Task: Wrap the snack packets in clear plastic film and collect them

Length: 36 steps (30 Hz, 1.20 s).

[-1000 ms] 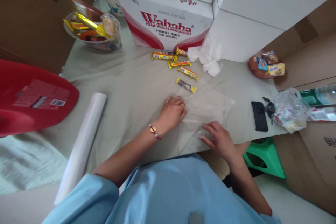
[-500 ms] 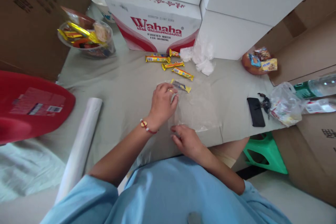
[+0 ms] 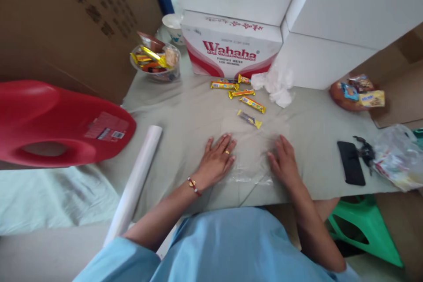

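Note:
On the cloth-covered table lies a flat clear plastic sheet or bag [image 3: 251, 163], its edges hard to make out. My left hand [image 3: 217, 158] rests flat with spread fingers at its left side. At the right side my right hand [image 3: 283, 158] lies with fingers stretched out; neither hand holds anything. Just beyond the plastic is a snack bar in a partly clear wrapper [image 3: 249, 119]. Several yellow-wrapped snack bars, among them a slanted one [image 3: 252, 104], lie farther back, beside crumpled white tissue [image 3: 279, 88].
A white roll [image 3: 142, 169] and a red jug [image 3: 109, 128] lie to the left. Behind stand a snack-filled bowl [image 3: 175, 75] and a Wahaha carton [image 3: 231, 48]. A phone [image 3: 350, 163], keys [image 3: 366, 153] and plastic bag [image 3: 398, 158] lie right, above a green stool [image 3: 373, 229].
My hands have moved apart: the left has flattened at the plastic's left side, the right has gone to its right side. The view has shifted, with the scene now farther right and lower.

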Available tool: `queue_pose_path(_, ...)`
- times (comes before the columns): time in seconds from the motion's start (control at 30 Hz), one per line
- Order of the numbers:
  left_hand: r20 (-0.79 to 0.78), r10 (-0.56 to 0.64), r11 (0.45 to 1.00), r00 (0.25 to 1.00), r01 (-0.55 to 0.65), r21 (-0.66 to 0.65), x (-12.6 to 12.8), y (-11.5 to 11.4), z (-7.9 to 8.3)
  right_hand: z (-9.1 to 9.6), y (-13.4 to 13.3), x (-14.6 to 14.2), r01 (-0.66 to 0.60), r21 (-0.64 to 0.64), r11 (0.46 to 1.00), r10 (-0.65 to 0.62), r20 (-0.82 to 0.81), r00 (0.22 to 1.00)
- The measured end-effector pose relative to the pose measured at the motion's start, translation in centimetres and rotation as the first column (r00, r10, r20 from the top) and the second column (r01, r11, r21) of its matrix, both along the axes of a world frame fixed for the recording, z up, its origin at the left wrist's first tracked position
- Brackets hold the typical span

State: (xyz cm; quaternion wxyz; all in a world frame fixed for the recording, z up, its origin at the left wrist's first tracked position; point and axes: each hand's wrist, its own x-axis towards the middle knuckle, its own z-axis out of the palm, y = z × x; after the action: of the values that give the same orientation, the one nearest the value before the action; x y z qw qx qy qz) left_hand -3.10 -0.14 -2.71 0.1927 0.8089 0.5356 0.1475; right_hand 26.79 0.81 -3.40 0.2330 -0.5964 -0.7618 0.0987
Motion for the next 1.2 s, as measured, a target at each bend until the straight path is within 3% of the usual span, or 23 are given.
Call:
queue_pose_path(0.07, 0.085, 0.085, 0.995, 0.993, -0.088, 0.034, -1.0, 1.2, 0.1, 0.0, -1.4, 1.5, 0.094, 0.082, 0.992, -0.091, -0.049, 0.995)
queue_pose_path(0.13, 0.186, 0.241, 0.959, 0.952, -0.264, 0.107, -2.6, 3.7, 0.6, 0.4, -2.8, 2.7, 0.196, 0.158, 0.968, -0.185, -0.086, 0.979)
queue_pose_path(0.2, 0.273, 0.407, 0.866, 0.872, -0.463, 0.188, -4.8, 7.6, 1.5, 0.6, -3.7, 3.8, 0.265, 0.197, 0.944, -0.251, -0.094, 0.963)
queue_pose_path(0.27, 0.336, 0.549, 0.733, 0.765, -0.634, 0.246, -7.5, 12.2, 2.7, 0.3, -4.3, 5.0, 0.298, 0.209, 0.931, -0.288, -0.079, 0.954)
queue_pose_path(0.37, 0.278, 0.711, 0.588, 0.645, -0.763, 0.267, -12.2, 18.4, 4.5, -0.8, -4.9, 6.7, 0.326, 0.222, 0.919, -0.323, -0.051, 0.945)
queue_pose_path(0.43, 0.121, 0.791, 0.566, 0.600, -0.792, 0.229, -15.2, 21.1, 5.2, -1.6, -5.3, 7.5, 0.348, 0.228, 0.909, -0.346, -0.050, 0.937)
queue_pose_path(0.5, -0.016, 0.787, 0.611, 0.617, -0.775, 0.162, -17.6, 22.4, 5.1, -2.1, -5.5, 7.9, 0.363, 0.233, 0.902, -0.358, -0.064, 0.932)
queue_pose_path(0.57, -0.047, 0.732, 0.677, 0.680, -0.718, 0.159, -19.2, 22.7, 4.4, -2.4, -5.6, 7.9, 0.356, 0.235, 0.905, -0.349, -0.071, 0.935)
queue_pose_path(0.63, 0.027, 0.682, 0.710, 0.731, -0.671, 0.215, -20.0, 22.1, 3.3, -2.5, -5.5, 7.8, 0.337, 0.234, 0.912, -0.331, -0.066, 0.941)
queue_pose_path(0.77, 0.134, 0.602, 0.719, 0.787, -0.608, 0.337, -18.7, 18.1, 1.2, -2.5, -5.3, 7.9, 0.310, 0.232, 0.922, -0.304, -0.060, 0.951)
queue_pose_path(0.83, 0.123, 0.525, 0.761, 0.842, -0.529, 0.376, -17.0, 15.1, 1.1, -2.5, -5.2, 8.0, 0.302, 0.238, 0.923, -0.296, -0.060, 0.953)
queue_pose_path(0.93, 0.191, 0.383, 0.804, 0.904, -0.428, 0.413, -13.4, 11.1, 2.2, -2.5, -5.2, 8.0, 0.300, 0.245, 0.922, -0.295, -0.059, 0.954)
queue_pose_path(1.03, 0.344, 0.329, 0.828, 0.879, -0.444, 0.343, -9.4, 10.0, 4.1, -2.6, -5.1, 7.9, 0.314, 0.242, 0.918, -0.308, -0.064, 0.949)
queue_pose_path(1.1, 0.518, 0.360, 0.819, 0.776, -0.529, 0.222, -6.9, 11.4, 5.1, -2.7, -5.0, 7.9, 0.318, 0.240, 0.917, -0.310, -0.070, 0.948)
queue_pose_path(1.13, 0.621, 0.391, 0.811, 0.679, -0.573, 0.116, -5.7, 12.6, 5.4, -2.7, -5.0, 7.9, 0.317, 0.240, 0.917, -0.309, -0.073, 0.948)
queue_pose_path(1.17, 0.723, 0.432, 0.801, 0.539, -0.597, -0.034, -4.7, 13.9, 5.6, -2.7, -5.0, 8.0, 0.317, 0.241, 0.917, -0.308, -0.076, 0.948)
queue_pose_path(1.2, 0.803, 0.488, 0.772, 0.343, -0.599, -0.213, -3.9, 15.3, 5.7, -2.7, -5.0, 8.0, 0.318, 0.242, 0.917, -0.308, -0.079, 0.948)
